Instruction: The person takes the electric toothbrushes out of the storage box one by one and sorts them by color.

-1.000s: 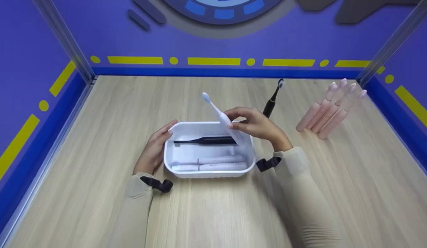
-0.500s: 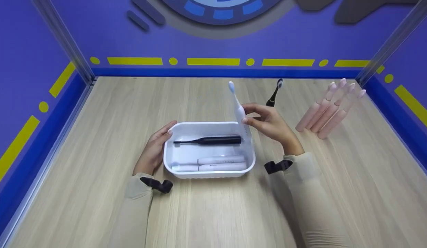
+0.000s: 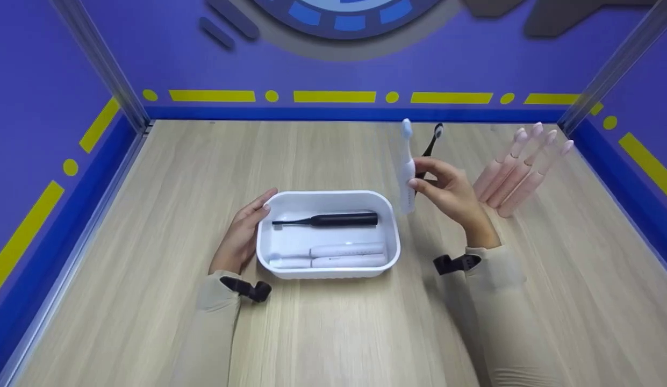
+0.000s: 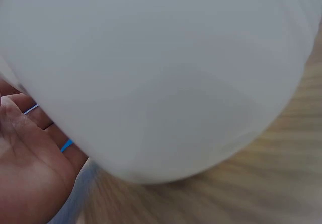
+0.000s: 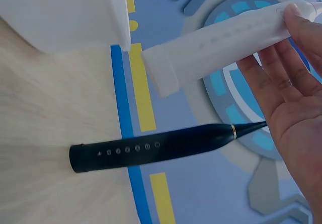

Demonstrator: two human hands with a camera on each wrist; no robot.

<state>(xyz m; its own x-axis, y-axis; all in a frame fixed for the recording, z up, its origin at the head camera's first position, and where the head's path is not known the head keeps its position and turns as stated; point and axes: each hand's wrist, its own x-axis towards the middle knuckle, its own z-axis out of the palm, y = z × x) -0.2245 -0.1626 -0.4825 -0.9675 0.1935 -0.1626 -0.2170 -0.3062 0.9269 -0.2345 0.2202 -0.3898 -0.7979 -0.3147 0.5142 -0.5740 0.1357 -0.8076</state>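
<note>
A white electric toothbrush (image 3: 407, 172) is pinched between thumb and fingers of my right hand (image 3: 451, 193), bristle head up, to the right of a white plastic bin (image 3: 328, 273). In the right wrist view its handle (image 5: 216, 45) slants above a black electric toothbrush (image 5: 156, 146) that stands upright on the table. My left hand (image 3: 242, 234) grips the bin's left end, thumb over the rim; the bin wall (image 4: 166, 83) fills most of the left wrist view. Inside the bin lie another black toothbrush (image 3: 344, 219) and two white toothbrushes (image 3: 346, 260), side by side.
Several pink electric toothbrushes (image 3: 518, 180) stand in a cluster on the right of the wooden table (image 3: 333, 333). Blue-purple panels (image 3: 333, 70) with yellow marks enclose the back and sides.
My right hand has lifted the white toothbrush out over the bin and carried it right, turning it from tilted to nearly upright. The left hand and bin have stayed in place.
</note>
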